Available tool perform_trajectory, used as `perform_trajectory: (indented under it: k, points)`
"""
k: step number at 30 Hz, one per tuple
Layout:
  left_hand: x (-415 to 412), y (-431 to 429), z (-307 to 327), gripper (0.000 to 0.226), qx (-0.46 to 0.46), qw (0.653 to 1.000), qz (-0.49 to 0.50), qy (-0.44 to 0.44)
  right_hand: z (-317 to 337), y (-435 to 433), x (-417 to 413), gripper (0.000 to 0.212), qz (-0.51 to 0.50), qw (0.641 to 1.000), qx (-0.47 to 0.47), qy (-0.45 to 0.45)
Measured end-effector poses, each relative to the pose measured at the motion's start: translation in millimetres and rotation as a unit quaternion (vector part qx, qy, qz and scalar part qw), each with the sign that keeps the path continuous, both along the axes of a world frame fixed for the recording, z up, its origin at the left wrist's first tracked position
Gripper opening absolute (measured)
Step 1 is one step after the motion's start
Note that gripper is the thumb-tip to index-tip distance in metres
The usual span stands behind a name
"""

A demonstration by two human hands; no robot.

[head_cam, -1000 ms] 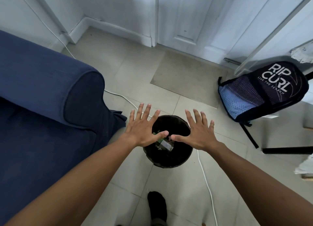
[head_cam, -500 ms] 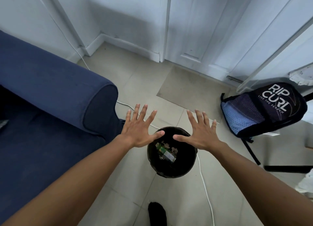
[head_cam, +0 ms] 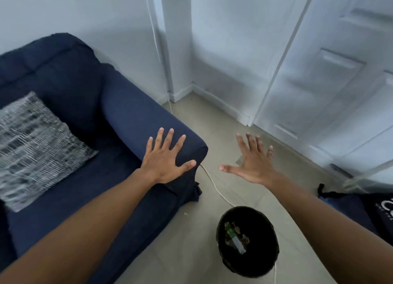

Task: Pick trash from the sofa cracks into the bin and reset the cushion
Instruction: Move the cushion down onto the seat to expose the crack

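The dark blue sofa (head_cam: 89, 117) fills the left half of the view. A grey woven cushion (head_cam: 32, 147) leans on its seat at the far left. A black round bin (head_cam: 247, 240) stands on the floor at lower centre, with a green wrapper and other scraps of trash (head_cam: 235, 239) inside. My left hand (head_cam: 164, 159) is spread, palm down, over the sofa's armrest, holding nothing. My right hand (head_cam: 252, 161) hovers with fingers spread above the floor, beyond the bin, also holding nothing.
A white cable (head_cam: 214, 187) runs across the tiled floor from the wall corner past the bin. White panelled doors (head_cam: 319, 75) close off the back right. A dark backpack (head_cam: 361, 209) lies at the right edge.
The view has swung up and to the left, bringing the cushion into sight. Both spread hands have left the bin's mouth; the left one is now over the armrest.
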State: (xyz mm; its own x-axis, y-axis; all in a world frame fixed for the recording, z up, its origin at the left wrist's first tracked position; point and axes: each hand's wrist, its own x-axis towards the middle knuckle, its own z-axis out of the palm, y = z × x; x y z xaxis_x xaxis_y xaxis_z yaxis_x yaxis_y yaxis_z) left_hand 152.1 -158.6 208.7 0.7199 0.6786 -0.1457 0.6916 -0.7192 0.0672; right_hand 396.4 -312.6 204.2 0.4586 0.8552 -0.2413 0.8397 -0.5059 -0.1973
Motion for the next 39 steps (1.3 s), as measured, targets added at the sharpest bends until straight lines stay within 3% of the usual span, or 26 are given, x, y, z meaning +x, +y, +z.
perform_trajectory:
  k: [11,21,29,39]
  points:
    - [-214,62,65,0.096,0.034,0.97,0.24,-0.013,62,174,-144,0.133,0.185,0.982,0.046,0.017]
    - [-389,62,72,0.094,0.039,0.925,0.377,-0.018,76,278,-312,0.129,0.337,0.94,0.045,0.032]
    - [-465,105,50,0.093,0.012,0.907,0.419,-0.04,52,343,-392,0.135,0.349,0.936,0.026,0.047]
    - [-489,172,-17,0.096,-0.021,0.89,0.445,-0.097,-5,402,-431,0.136,0.327,0.941,-0.001,0.087]
